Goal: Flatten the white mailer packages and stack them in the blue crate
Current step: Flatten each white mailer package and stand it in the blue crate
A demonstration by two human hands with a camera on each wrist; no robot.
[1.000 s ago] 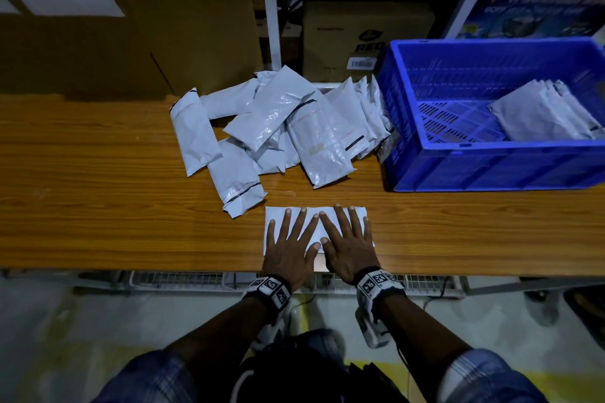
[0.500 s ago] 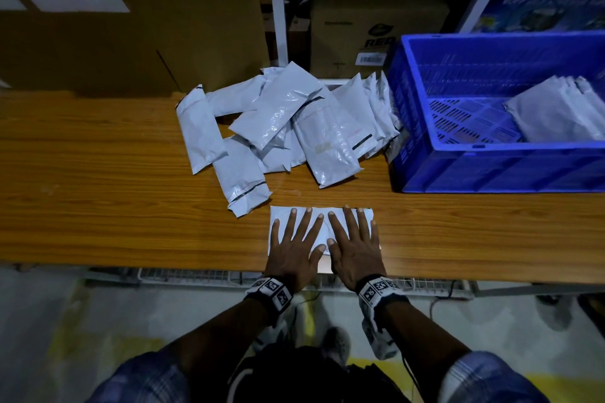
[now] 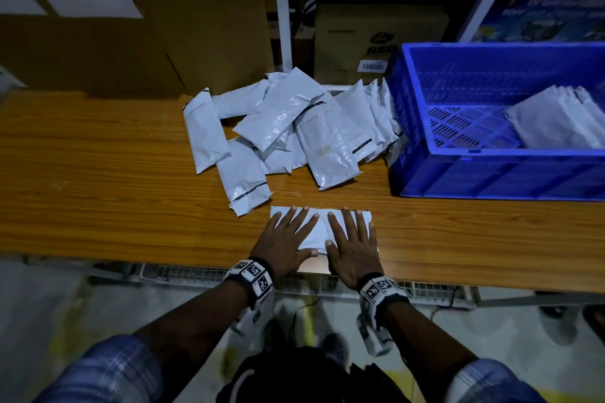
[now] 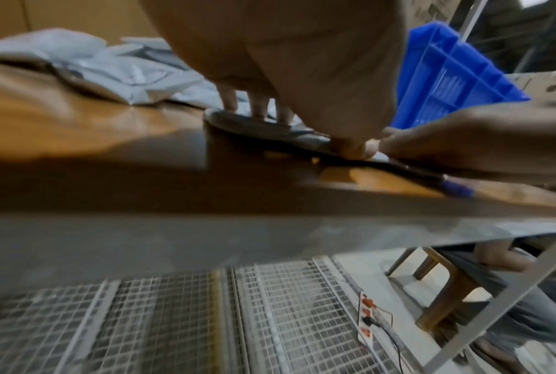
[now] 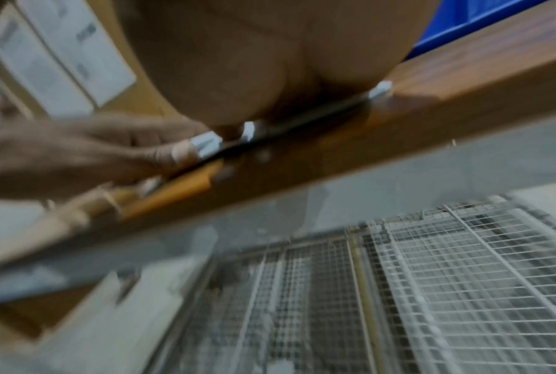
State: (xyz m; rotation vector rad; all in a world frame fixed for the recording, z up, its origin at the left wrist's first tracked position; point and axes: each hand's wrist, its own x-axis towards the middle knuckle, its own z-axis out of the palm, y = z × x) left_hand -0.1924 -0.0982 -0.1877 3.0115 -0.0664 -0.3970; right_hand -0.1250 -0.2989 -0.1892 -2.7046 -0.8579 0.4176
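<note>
One white mailer [image 3: 322, 229] lies flat near the front edge of the wooden table [image 3: 98, 199]. My left hand [image 3: 288, 239] and right hand [image 3: 352, 242] press on it side by side, fingers straight and spread. In the left wrist view the left fingers [image 4: 257, 106] press the mailer [image 4: 244, 125] down, with the right hand [image 4: 481, 141] beside them. A loose pile of white mailers [image 3: 288, 131] lies behind. The blue crate [image 3: 491, 173] stands at the right with a few flattened mailers [image 3: 556, 121] inside.
A large cardboard box [image 3: 131, 26] stands behind the table at the left. A white shelf frame [image 3: 281, 10] with a carton [image 3: 376, 39] is behind the pile. A wire rack [image 4: 270, 316] sits under the table. Bare tabletop stretches to the left.
Both hands have stayed pressed on the mailer and spread slightly apart across it. The view has shifted a little; the pile and crate are unmoved.
</note>
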